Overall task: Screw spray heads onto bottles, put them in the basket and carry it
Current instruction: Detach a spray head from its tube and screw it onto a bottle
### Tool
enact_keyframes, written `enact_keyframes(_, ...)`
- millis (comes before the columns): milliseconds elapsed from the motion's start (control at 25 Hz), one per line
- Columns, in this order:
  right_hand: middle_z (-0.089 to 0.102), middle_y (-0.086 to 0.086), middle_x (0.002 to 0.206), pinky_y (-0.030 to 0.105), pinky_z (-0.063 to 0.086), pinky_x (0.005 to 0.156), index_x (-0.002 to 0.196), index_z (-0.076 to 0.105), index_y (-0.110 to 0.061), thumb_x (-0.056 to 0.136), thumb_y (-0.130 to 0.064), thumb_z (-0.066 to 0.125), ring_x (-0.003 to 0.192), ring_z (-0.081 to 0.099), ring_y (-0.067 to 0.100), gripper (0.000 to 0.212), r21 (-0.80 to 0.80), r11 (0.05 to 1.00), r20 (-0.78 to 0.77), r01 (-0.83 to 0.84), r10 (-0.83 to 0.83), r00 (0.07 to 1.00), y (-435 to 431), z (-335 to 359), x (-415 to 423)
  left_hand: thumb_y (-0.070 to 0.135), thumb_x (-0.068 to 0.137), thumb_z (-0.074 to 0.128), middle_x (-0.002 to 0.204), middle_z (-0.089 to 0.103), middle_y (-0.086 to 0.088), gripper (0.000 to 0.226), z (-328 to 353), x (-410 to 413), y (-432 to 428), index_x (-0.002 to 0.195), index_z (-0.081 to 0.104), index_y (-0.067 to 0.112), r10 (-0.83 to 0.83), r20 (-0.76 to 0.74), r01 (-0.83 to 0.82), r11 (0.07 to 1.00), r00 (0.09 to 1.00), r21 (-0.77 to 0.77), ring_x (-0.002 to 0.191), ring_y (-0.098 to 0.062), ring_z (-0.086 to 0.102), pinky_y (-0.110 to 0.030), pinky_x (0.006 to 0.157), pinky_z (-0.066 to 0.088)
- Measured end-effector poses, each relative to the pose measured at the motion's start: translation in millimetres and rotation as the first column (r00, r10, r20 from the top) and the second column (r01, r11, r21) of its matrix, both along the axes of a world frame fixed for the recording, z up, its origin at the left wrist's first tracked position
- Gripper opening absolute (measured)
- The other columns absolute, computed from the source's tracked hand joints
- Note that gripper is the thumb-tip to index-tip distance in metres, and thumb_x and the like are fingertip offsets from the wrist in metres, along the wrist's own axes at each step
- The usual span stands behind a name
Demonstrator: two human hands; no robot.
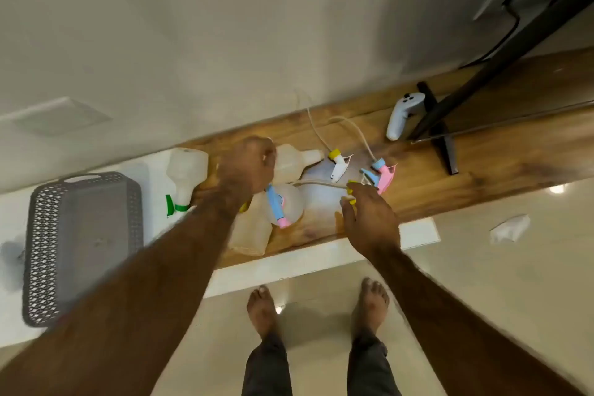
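Observation:
Several translucent bottles lie on the wooden shelf (482,151). My left hand (247,167) is curled on the base of one bottle (294,161) whose open neck points right. My right hand (369,219) pinches a yellow spray head (352,193); its pale tube runs left toward the bottles. Below my left hand lies a bottle with a blue and pink head (276,207), and another bottle (250,233) near the front edge. A bottle with a green head (188,170) lies at the left. Two loose heads, yellow-white (337,165) and blue-pink (382,175), rest at the right. The dark grey basket (35,235) stands far left.
A white hand controller (401,116) and a black stand's legs (445,138) sit on the shelf to the right. The wall rises right behind the shelf. A crumpled paper (511,228) lies on the glossy floor. My bare feet (262,309) stand just before the shelf.

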State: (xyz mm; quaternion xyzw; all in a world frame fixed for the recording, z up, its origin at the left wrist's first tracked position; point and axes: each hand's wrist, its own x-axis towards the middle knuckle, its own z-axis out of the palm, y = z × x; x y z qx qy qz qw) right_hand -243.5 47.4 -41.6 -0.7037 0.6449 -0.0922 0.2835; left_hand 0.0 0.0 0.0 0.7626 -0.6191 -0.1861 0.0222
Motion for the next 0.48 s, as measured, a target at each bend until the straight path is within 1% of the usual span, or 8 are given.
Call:
enact_keyframes(80, 0.072, 0.010, 0.117, 0.042, 0.055, 0.087, 0.120, 0.067, -0.013, 0.101, -0.028, 0.057, 0.104, 0.069, 0.033, 0.027, 0.087, 0.995, 0.056, 0.047, -0.052, 0.997, -2.8, -28.7, 12.6, 0.033, 0.094, 0.066, 0.115, 0.074, 0.002, 0.017, -22.1, 19.8, -9.8, 0.105, 0.075, 0.024, 0.027, 0.026, -0.027, 1.000, 0.999, -0.011, 0.109, -0.027, 0.067, -0.037, 0.088, 0.055)
enact_keyframes(120, 0.074, 0.010, 0.112, 0.039, 0.054, 0.085, 0.114, 0.069, -0.012, 0.101, -0.029, 0.057, 0.103, 0.069, 0.032, 0.025, 0.138, 0.987, 0.076, 0.081, -0.092, 0.993, -6.2, -42.1, 21.1, 0.037, 0.092, 0.069, 0.116, 0.074, 0.002, 0.021, -35.4, 27.8, -15.3, 0.108, 0.075, 0.024, 0.001, 0.040, -0.001, 1.000, 0.999, 0.002, 0.111, -0.026, 0.067, -0.035, 0.090, 0.052)
enact_keyframes(160, 0.075, 0.009, 0.108, 0.035, 0.052, 0.082, 0.110, 0.071, -0.011, 0.101, -0.029, 0.057, 0.102, 0.069, 0.030, 0.024, 0.223, 0.965, 0.082, 0.136, -0.158, 0.984, -11.3, -49.3, 31.4, 0.043, 0.090, 0.072, 0.120, 0.073, 0.002, 0.029, -43.3, 28.5, -21.8, 0.113, 0.074, 0.024, -0.028, 0.037, 0.026, 0.999, 0.999, 0.043, 0.114, -0.026, 0.066, -0.035, 0.094, 0.050)
enact_keyframes(240, 0.076, 0.009, 0.105, 0.029, 0.045, 0.078, 0.107, 0.072, -0.011, 0.101, -0.027, 0.058, 0.101, 0.068, 0.028, 0.022, 0.297, 0.932, 0.150, 0.208, -0.261, 0.954, -22.9, -61.1, 49.8, 0.055, 0.087, 0.072, 0.128, 0.068, 0.000, 0.048, -57.5, 5.5, -43.5, 0.125, 0.068, 0.025, -0.164, 0.030, 0.159, 0.980, 0.986, 0.122, 0.123, -0.027, 0.060, -0.038, 0.102, 0.047)
enact_keyframes(280, 0.076, 0.009, 0.104, 0.028, 0.044, 0.077, 0.106, 0.072, -0.011, 0.100, -0.026, 0.058, 0.100, 0.069, 0.028, 0.021, 0.313, 0.924, 0.182, 0.219, -0.285, 0.941, -29.2, -67.6, 55.7, 0.059, 0.086, 0.070, 0.133, 0.064, 0.000, 0.055, -65.7, -11.0, -55.3, 0.130, 0.064, 0.027, -0.234, 0.063, 0.219, 0.958, 0.970, 0.183, 0.127, -0.028, 0.056, -0.041, 0.106, 0.044)
enact_keyframes(320, 0.077, 0.010, 0.104, 0.028, 0.044, 0.077, 0.105, 0.072, -0.010, 0.100, -0.024, 0.058, 0.099, 0.069, 0.028, 0.020, 0.324, 0.919, 0.205, 0.224, -0.300, 0.932, -33.3, -70.4, 60.3, 0.062, 0.085, 0.069, 0.136, 0.061, -0.001, 0.060, -71.5, -28.0, -65.2, 0.133, 0.062, 0.027, -0.300, 0.110, 0.264, 0.929, 0.947, 0.260, 0.130, -0.029, 0.053, -0.043, 0.107, 0.041)
enact_keyframes(400, 0.076, 0.011, 0.103, 0.029, 0.046, 0.077, 0.104, 0.072, -0.010, 0.100, -0.022, 0.057, 0.099, 0.069, 0.028, 0.020, 0.289, 0.923, 0.187, 0.254, -0.315, 0.930, -37.9, -75.4, 65.0, 0.062, 0.084, 0.069, 0.136, 0.058, -0.004, 0.062, -85.8, -52.8, -78.1, 0.132, 0.060, 0.025, -0.402, 0.234, 0.297, 0.875, 0.885, 0.381, 0.130, -0.030, 0.051, -0.047, 0.107, 0.038)
enact_keyframes(480, 0.074, 0.011, 0.102, 0.033, 0.049, 0.078, 0.103, 0.071, -0.010, 0.100, -0.023, 0.056, 0.097, 0.068, 0.028, 0.020, 0.172, 0.928, 0.125, 0.329, -0.352, 0.928, -42.2, -73.1, 62.4, 0.053, 0.087, 0.068, 0.135, 0.059, -0.006, 0.053, -95.2, -68.0, -84.5, 0.130, 0.060, 0.022, -0.445, 0.344, 0.283, 0.858, 0.827, 0.428, 0.128, -0.030, 0.053, -0.047, 0.107, 0.037)
